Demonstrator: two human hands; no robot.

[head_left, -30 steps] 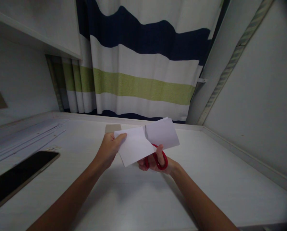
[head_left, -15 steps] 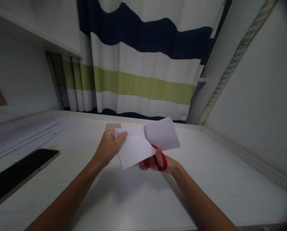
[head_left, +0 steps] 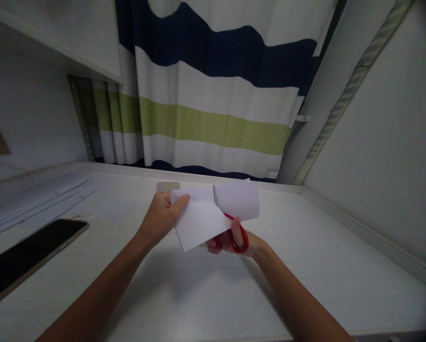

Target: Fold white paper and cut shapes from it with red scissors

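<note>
My left hand (head_left: 163, 216) pinches the left edge of a white sheet of paper (head_left: 198, 221), thumb on top. The paper is held above the white desk. A slit runs up it, and its right-hand part (head_left: 237, 202) hangs out to the right beyond the slit. Below the slit, my right hand (head_left: 230, 240) is closed round red-handled scissors (head_left: 244, 243), with thumb and fingers in the loops. Their blades are hidden by the paper, so I cannot tell how far apart they are.
A dark phone (head_left: 31, 259) lies on the desk (head_left: 198, 304) at the left, near a stack of white papers (head_left: 38, 199). A small beige object (head_left: 168, 185) sits behind my left hand. A striped curtain (head_left: 213, 123) hangs at the back; a white wall (head_left: 387, 166) stands at the right.
The right-hand part of the paper has swung slightly inward and down, its right edge now more upright. Both hands stay almost in place.
</note>
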